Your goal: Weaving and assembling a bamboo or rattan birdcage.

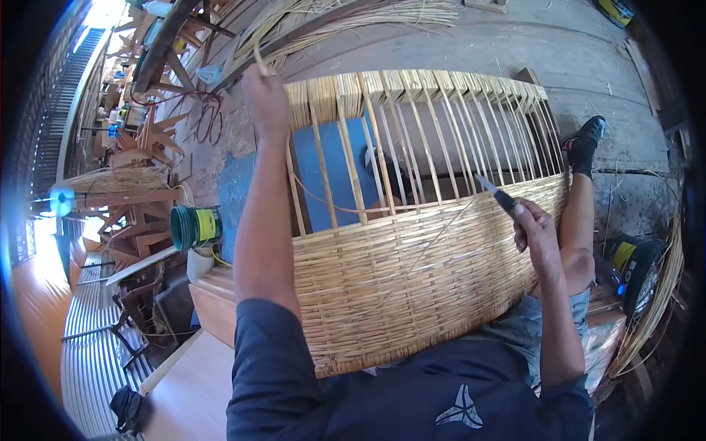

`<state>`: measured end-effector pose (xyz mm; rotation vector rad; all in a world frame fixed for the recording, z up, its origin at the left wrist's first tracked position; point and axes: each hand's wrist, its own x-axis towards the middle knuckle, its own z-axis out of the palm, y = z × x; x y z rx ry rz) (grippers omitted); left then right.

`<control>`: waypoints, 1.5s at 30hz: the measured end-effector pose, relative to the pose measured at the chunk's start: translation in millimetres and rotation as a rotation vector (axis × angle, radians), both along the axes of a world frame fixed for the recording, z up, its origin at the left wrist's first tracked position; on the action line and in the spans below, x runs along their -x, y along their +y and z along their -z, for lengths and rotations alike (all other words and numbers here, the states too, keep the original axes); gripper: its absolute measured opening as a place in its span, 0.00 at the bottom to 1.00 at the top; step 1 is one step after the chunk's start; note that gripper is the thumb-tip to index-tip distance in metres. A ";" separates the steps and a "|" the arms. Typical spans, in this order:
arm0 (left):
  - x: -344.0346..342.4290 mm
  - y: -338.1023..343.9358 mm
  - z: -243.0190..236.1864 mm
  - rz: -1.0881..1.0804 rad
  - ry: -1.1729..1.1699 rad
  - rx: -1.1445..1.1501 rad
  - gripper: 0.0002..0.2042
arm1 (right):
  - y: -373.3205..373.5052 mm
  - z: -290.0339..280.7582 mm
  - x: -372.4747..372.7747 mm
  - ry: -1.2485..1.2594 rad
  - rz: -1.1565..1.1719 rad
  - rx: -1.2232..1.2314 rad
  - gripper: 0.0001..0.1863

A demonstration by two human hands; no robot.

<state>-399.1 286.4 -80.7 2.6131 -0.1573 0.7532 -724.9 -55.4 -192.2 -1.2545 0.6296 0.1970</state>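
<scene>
My left hand (266,99) is raised at the back left of a woven rattan panel (397,272), closed on a pale rattan strip (259,56) beside the bundled upper band (353,93). The panel lies across my lap, its lower part tightly woven and its middle crossed by bare upright stakes (323,165). A thin loose strand hangs over the weave. My right hand (535,234) grips the black handle of a knife (491,188), blade pointing up and left over the weave's edge.
Rattan bundles (382,16) lie at the top and right. A green bucket (195,227) stands at left near wooden frames and corrugated sheeting (88,331). A blue mat (327,184) shows beneath the stakes. My leg (577,220) and a dark bucket (640,264) are at right.
</scene>
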 end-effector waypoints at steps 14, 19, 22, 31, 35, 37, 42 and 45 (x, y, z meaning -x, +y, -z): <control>212.5 79.6 -109.3 0.197 -0.465 0.711 0.13 | 47.5 -21.4 -74.8 -0.157 -0.381 0.029 0.20; 157.6 71.9 -57.9 0.171 0.199 0.498 0.19 | 62.9 -33.6 -87.3 -0.212 -0.403 0.028 0.24; 142.3 62.2 -42.0 -0.151 0.279 -0.313 0.24 | 65.7 -33.8 -78.2 -0.163 -0.421 0.049 0.20; 179.9 80.8 -28.0 0.002 0.407 0.333 0.17 | 63.7 -18.1 -59.9 -0.148 -0.378 -0.132 0.22; 192.9 92.3 -17.5 0.063 0.375 0.710 0.11 | 63.6 -22.5 -89.1 -0.225 -0.325 -0.134 0.20; 203.6 97.6 -17.4 -0.057 0.402 0.790 0.11 | 63.8 -31.7 -107.4 -0.209 -0.173 -0.145 0.20; 241.8 98.5 -19.1 -0.159 0.360 0.985 0.08 | 93.5 -58.6 -127.1 -0.283 -0.259 -0.022 0.16; 260.5 96.8 -16.3 -0.183 0.312 1.134 0.08 | 96.2 -69.2 -127.9 -0.038 -1.076 0.153 0.16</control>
